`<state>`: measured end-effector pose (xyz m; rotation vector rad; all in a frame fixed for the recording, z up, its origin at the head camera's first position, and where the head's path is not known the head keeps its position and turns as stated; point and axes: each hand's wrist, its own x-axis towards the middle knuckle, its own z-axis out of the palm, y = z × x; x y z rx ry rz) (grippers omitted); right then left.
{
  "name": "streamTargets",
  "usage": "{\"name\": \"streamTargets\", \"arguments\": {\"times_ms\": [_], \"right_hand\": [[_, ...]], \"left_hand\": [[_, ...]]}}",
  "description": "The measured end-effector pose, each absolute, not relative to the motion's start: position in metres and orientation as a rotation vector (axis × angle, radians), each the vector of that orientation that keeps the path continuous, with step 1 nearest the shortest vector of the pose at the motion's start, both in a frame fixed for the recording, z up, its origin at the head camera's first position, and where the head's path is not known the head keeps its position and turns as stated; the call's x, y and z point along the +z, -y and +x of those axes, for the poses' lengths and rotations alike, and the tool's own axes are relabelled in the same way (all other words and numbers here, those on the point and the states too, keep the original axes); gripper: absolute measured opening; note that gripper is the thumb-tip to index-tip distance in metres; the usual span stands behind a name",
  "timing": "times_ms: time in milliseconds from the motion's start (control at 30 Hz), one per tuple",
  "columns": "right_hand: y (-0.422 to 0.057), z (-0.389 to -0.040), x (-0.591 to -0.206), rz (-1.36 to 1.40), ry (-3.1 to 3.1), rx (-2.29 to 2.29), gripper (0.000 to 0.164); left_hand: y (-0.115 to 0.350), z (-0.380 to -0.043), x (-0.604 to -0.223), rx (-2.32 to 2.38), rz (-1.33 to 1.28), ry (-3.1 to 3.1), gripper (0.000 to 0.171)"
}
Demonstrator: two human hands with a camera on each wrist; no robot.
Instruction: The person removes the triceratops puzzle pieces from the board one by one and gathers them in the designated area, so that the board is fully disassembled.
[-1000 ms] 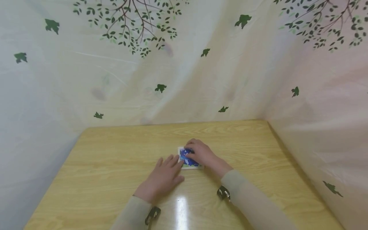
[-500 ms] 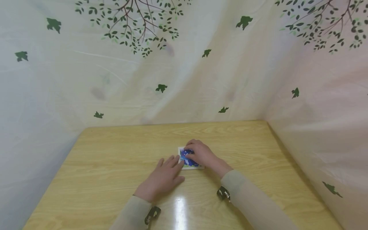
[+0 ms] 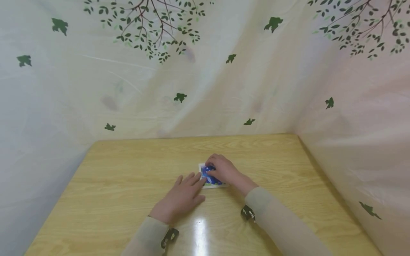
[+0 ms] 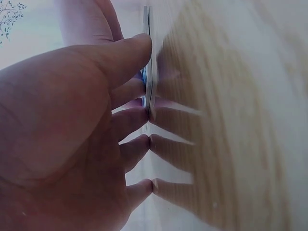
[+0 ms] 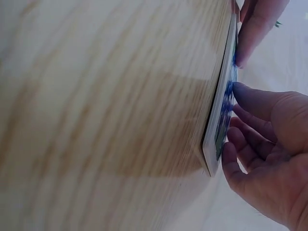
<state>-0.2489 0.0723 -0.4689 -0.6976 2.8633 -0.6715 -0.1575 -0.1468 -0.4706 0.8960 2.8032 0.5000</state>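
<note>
A small flat picture board (image 3: 214, 185) with a white border and a blue and green picture lies on the wooden table. My left hand (image 3: 180, 199) lies on its near left side, fingers spread and mostly straight. In the left wrist view, some of its fingertips touch the table, and the thumb (image 4: 130, 53) is right beside the board's edge. My right hand (image 3: 225, 170) bends over the picture's upper right part. The right wrist view shows its thumb tip (image 5: 240, 89) at the blue surface and curled fingers (image 5: 243, 142) close by; I cannot tell whether they pinch a piece.
The wooden table (image 3: 134, 167) reaches back to a pale cloth (image 3: 205, 117) printed with leaves and branches, which also hangs along both sides. A bright reflection lies on the tabletop near the front. Dark devices are strapped at both wrists.
My right hand shifts very slightly over the picture, its knuckles a touch higher. My left hand stays in nearly the same place beside the board.
</note>
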Motion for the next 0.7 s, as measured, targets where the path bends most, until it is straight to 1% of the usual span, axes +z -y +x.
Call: {"name": "streamTargets", "arguments": {"times_ms": [300, 700], "right_hand": [[-0.0699, -0.2554, -0.4709, -0.591, -2.829, -0.729, 0.032], [-0.0672, -0.2539, -0.469, -0.524, -2.815, -0.893, 0.025]], "left_hand": [[0.1477, -0.1586, -0.4712, 0.483, 0.904, -2.792, 0.064], [0.1491, -0.1613, -0.4739, 0.477, 0.887, -2.793, 0.063]]}}
